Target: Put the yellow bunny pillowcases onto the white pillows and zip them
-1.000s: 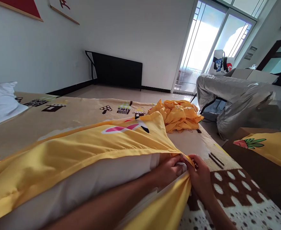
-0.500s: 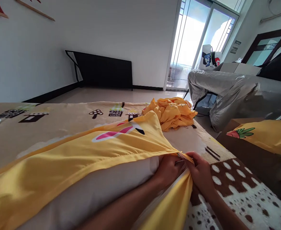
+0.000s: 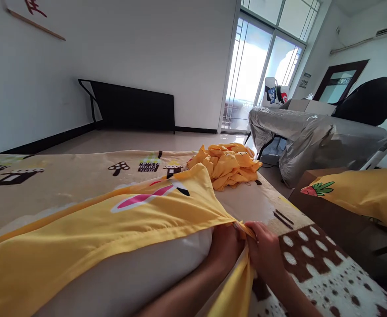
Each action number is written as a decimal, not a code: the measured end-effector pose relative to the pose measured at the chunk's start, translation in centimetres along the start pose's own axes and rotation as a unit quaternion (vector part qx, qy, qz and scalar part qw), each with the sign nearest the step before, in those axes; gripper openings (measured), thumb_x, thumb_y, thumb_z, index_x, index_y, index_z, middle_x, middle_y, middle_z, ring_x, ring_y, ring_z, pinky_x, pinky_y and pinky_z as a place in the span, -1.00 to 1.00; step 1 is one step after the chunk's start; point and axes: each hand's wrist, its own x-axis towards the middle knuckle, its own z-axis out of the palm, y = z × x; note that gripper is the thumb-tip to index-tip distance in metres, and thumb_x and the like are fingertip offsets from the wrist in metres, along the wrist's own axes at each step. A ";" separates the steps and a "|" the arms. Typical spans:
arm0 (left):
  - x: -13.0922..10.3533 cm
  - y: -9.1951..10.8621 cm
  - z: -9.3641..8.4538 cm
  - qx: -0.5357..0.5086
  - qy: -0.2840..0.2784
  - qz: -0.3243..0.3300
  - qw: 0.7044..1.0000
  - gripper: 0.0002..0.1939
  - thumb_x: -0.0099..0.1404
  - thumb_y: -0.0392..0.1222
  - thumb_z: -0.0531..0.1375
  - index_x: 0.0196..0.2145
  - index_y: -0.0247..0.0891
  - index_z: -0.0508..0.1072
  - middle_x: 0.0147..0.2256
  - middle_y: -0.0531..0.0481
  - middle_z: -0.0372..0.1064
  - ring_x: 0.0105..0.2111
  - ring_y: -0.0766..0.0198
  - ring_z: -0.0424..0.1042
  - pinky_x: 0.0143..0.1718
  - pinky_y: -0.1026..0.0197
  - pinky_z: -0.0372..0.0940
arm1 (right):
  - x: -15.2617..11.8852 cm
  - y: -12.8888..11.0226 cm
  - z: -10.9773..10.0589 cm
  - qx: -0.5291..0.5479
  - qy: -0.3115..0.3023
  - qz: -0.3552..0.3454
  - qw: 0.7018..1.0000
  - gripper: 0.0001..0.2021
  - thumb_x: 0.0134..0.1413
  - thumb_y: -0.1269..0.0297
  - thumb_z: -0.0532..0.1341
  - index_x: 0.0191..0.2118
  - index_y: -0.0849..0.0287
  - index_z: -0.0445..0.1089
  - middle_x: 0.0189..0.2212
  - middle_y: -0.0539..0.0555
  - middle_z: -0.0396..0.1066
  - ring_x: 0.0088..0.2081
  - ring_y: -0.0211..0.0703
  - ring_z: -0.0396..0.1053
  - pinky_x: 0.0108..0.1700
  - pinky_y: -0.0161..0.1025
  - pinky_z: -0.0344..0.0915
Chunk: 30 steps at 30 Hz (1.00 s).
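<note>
A yellow cover [image 3: 167, 207] with a pink and white print stretches across the lower left, over a white pillow-like insert [image 3: 140, 273]. My left hand [image 3: 228, 244] reaches in under the cover's edge beside the insert; its fingers are mostly hidden by the cloth. My right hand [image 3: 264, 246] is closed on the gathered yellow edge, right against the left hand. Below the hands, another part of the yellow cloth hangs down in folds.
A patterned blanket [image 3: 90, 171] lies beneath, with a crumpled yellow cloth heap [image 3: 228, 165] near its far edge. At right, yellow fabric with a carrot print [image 3: 361, 193] lies on a brown box [image 3: 325, 220]. Behind stands plastic-covered furniture [image 3: 312, 132].
The view has tilted up and shifted slightly, so the scene sits lower and further left. My left hand is further under the cloth edge; my right hand keeps its hold.
</note>
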 end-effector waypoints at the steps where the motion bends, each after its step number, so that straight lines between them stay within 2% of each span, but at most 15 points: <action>1: 0.0 0.1 -0.1 0.003 0.003 0.002 1.000 -0.88 -0.04 -0.31 0.10 -0.68 -0.30 0.32 -0.64 0.06 0.22 -0.51 0.27 0.20 -0.39 0.19 0.06 | 0.1 -0.2 0.0 0.017 -0.005 0.014 1.000 -0.83 0.11 0.29 0.06 -0.32 0.14 0.39 -0.39 0.11 0.46 -0.34 -0.08 0.38 -0.29 -0.24 0.23; 6: -0.1 -0.3 -0.3 -0.047 -0.013 0.009 0.999 -0.78 0.09 -0.23 0.03 -0.57 -0.32 0.42 -0.54 0.02 0.34 -0.45 0.26 0.28 -0.42 0.25 0.11 | 0.7 -0.8 -0.5 0.118 -0.063 0.127 0.983 -0.80 0.09 0.14 0.12 -0.38 0.15 0.36 -0.50 0.04 0.44 -0.43 -0.13 0.36 -0.39 -0.29 0.21; 10: -0.3 -0.7 -0.6 -0.169 -0.073 0.023 0.983 -0.80 0.05 -0.21 0.09 -0.54 -0.34 0.47 -0.50 0.02 0.38 -0.42 0.26 0.29 -0.37 0.26 0.16 | 0.8 -0.9 -0.7 0.148 -0.071 0.142 0.976 -0.78 0.06 0.12 0.15 -0.38 0.17 0.38 -0.49 0.04 0.44 -0.41 -0.13 0.35 -0.37 -0.30 0.21; 13: -0.5 -0.4 -0.7 -0.243 -0.077 0.006 0.967 -0.85 -0.03 -0.24 0.12 -0.63 -0.34 0.44 -0.54 0.02 0.37 -0.43 0.25 0.29 -0.35 0.24 0.19 | 0.5 -0.8 -0.5 0.188 -0.071 0.152 0.968 -0.80 0.05 0.14 0.16 -0.37 0.17 0.38 -0.48 0.03 0.42 -0.42 -0.17 0.31 -0.37 -0.31 0.20; 15: -0.5 0.0 -0.7 -0.259 -0.070 -0.008 0.963 -0.83 -0.05 -0.25 0.11 -0.69 -0.33 0.42 -0.58 0.02 0.33 -0.46 0.25 0.29 -0.36 0.23 0.21 | 0.4 -0.8 -0.1 0.253 -0.069 0.170 0.950 -0.82 0.02 0.17 0.18 -0.38 0.18 0.37 -0.49 0.00 0.38 -0.42 -0.19 0.28 -0.39 -0.32 0.19; 18: -0.4 0.0 -0.5 -0.255 -0.058 -0.021 0.965 -0.84 -0.06 -0.23 0.13 -0.63 -0.33 0.48 -0.59 0.01 0.35 -0.43 0.21 0.31 -0.34 0.20 0.23 | 0.4 -0.7 0.4 0.359 -0.057 0.209 0.908 -0.83 -0.04 0.17 0.22 -0.40 0.18 0.35 -0.51 -0.04 0.33 -0.44 -0.23 0.24 -0.40 -0.34 0.18; 22: -0.1 -0.7 -0.6 -0.241 -0.046 -0.036 0.969 -0.82 -0.08 -0.20 0.18 -0.56 -0.35 0.53 -0.55 -0.01 0.38 -0.41 0.19 0.31 -0.36 0.20 0.22 | 0.7 -0.9 0.4 0.414 -0.061 0.245 0.874 -0.81 -0.13 0.19 0.26 -0.40 0.18 0.34 -0.51 -0.05 0.32 -0.47 -0.25 0.22 -0.43 -0.35 0.16; 24: -0.2 -0.8 -0.7 -0.242 -0.054 -0.028 0.968 -0.83 -0.07 -0.21 0.18 -0.56 -0.35 0.52 -0.54 0.00 0.38 -0.42 0.22 0.29 -0.36 0.22 0.20 | 0.8 -1.0 0.1 0.398 -0.068 0.235 0.884 -0.82 -0.12 0.20 0.24 -0.39 0.18 0.34 -0.50 -0.04 0.34 -0.46 -0.24 0.23 -0.41 -0.35 0.17; 28: -0.6 -0.5 -1.1 -0.250 -0.088 0.017 0.964 -0.85 -0.04 -0.22 0.17 -0.65 -0.34 0.46 -0.54 0.02 0.35 -0.43 0.27 0.28 -0.35 0.24 0.19 | 0.9 -0.9 -0.4 0.259 -0.079 0.168 0.948 -0.84 -0.02 0.19 0.20 -0.40 0.18 0.35 -0.51 -0.02 0.35 -0.42 -0.20 0.24 -0.38 -0.33 0.15; 30: -0.9 -0.1 -1.3 -0.257 -0.114 0.038 0.959 -0.85 -0.03 -0.22 0.19 -0.66 -0.33 0.46 -0.53 0.02 0.36 -0.41 0.25 0.30 -0.32 0.24 0.21 | 0.9 -0.9 -0.6 0.231 -0.082 0.161 0.956 -0.83 0.00 0.18 0.18 -0.42 0.18 0.33 -0.53 -0.03 0.33 -0.44 -0.21 0.22 -0.40 -0.33 0.14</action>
